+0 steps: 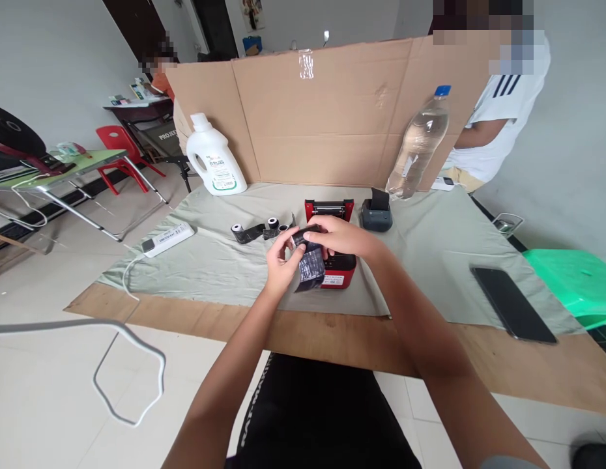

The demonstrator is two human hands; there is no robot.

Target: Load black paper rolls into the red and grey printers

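Both my hands meet over a red label printer on the grey-green cloth. My left hand is closed on a strip of black ribbon film that hangs down in front of the printer. My right hand pinches the black ribbon roll at the top of that film. More ribbon spools with unrolled black film lie just left of the printer.
A small dark printer sits behind right, a white detergent jug and a water bottle stand against a cardboard screen. A power strip lies left, a phone right, a green stool beyond. Two people are behind the screen.
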